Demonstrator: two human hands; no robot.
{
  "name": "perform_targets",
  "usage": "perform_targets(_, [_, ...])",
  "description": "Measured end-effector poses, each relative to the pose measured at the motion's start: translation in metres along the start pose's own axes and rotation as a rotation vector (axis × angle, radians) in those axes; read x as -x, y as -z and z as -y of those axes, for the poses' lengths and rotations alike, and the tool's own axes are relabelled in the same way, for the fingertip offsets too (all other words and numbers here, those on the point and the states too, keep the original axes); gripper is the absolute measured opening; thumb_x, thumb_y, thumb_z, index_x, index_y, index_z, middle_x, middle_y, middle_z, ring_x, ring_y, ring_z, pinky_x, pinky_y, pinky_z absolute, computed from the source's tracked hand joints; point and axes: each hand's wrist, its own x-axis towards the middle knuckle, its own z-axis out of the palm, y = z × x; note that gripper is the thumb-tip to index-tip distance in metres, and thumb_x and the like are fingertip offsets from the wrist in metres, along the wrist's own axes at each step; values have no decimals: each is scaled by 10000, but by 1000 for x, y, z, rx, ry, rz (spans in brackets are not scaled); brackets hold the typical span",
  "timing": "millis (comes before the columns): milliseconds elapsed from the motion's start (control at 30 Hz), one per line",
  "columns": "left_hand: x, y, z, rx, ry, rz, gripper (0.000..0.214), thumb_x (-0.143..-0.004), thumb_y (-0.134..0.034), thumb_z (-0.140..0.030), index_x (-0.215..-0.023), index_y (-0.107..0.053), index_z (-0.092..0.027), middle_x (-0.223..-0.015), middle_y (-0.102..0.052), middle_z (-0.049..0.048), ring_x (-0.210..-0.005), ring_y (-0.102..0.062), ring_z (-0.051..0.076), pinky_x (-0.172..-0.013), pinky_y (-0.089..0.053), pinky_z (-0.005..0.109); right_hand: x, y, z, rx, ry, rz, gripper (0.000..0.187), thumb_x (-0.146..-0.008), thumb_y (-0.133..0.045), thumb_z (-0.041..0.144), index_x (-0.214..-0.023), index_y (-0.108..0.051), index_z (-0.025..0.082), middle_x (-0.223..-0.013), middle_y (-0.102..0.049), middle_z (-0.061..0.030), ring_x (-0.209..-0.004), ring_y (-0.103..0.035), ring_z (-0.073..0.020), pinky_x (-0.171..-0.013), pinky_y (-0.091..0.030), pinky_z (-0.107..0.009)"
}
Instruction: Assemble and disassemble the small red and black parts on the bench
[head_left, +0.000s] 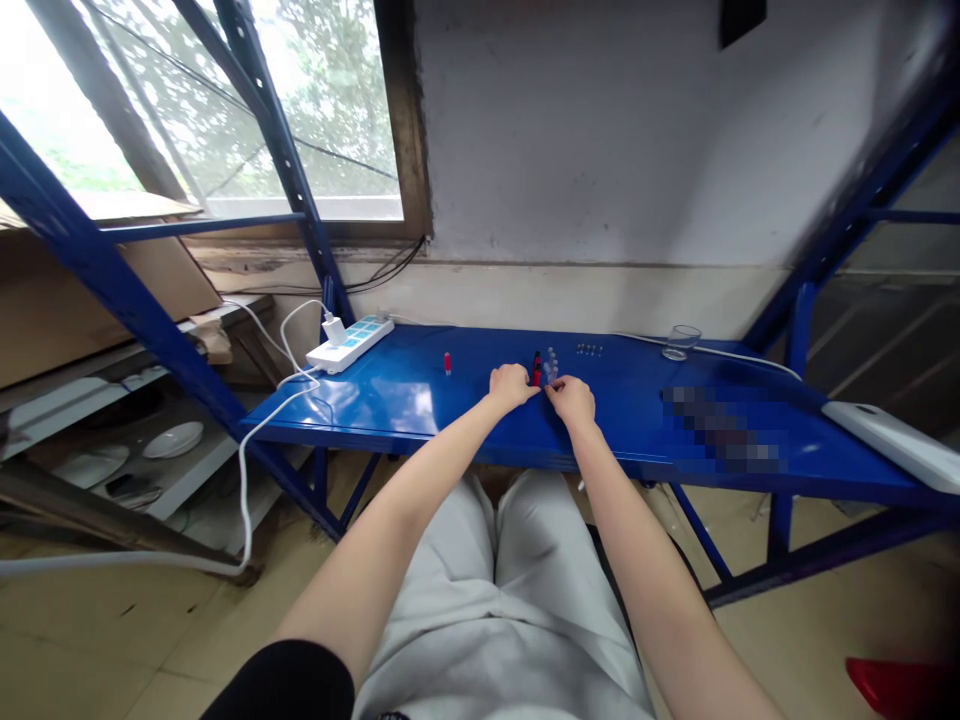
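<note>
My left hand (511, 386) is closed at the middle of the blue table (487, 345), its thumb and finger around a small upright red-and-black piece (537, 366). To its right my right hand (574, 401) has its fingertips pinched together; whatever they hold is too small to make out. Just beyond those fingertips stands a row of small clear, bluish pieces (551, 362), partly hidden by the hand. A small red-topped piece with a pale lower end (448, 363) stands apart on the left. Several tiny metallic bits (589, 350) lie in rows behind my right hand.
A white power strip (351, 343) with a plug and cable sits at the table's left end. Toward the back right stands a clear glass (681, 342). A blurred-out dark object (724, 430) and a white device (896, 445) lie on the right. Blue frame posts rise at both sides.
</note>
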Motion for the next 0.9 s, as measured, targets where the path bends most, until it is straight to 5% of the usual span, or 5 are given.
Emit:
perform_targets(167, [-2,43,25,-260,-205,-213,261,-810,-491,-324,-907,-622,-120,-965,-611,140,-967,-520,267,-823,-360,385,1,0,0,-7,18,11,215,-767,-529,339,-854,-651,185,-874,-658,-76,-839,-600,-231,-653,-409,-294])
perform_targets(367, [-7,86,73,-459,-190,-306,291,-860,-373,-263,-1007,-556,-91,-1013,-564,161,-972,-496,271,-791,-345,372,5,2,0,-88,37,-50,290,-774,-499,406,-902,-600,166,-869,-633,-89,-819,-586,-223,-642,-396,-294])
perform_targets(600, [8,68,116,-516,-118,-232,374,-902,-259,-306,-1051,-529,-96,-1025,-565,180,-984,-511,288,-794,-350,388,10,5,1,-263,3,-177,337,-784,-467,426,-999,-499,169,-757,-612,-51,-710,-573,-199,-601,-379,-278])
perform_targets(900, [9,49,120,-338,120,-74,392,-924,-180,-315,-1048,-500,-125,-897,-638,146,-881,-612,257,-733,-411,334,13,7,2,-314,7,-216,302,-784,-441,389,-979,-499,165,-753,-605,-64,-704,-567,-201,-599,-385,-283])
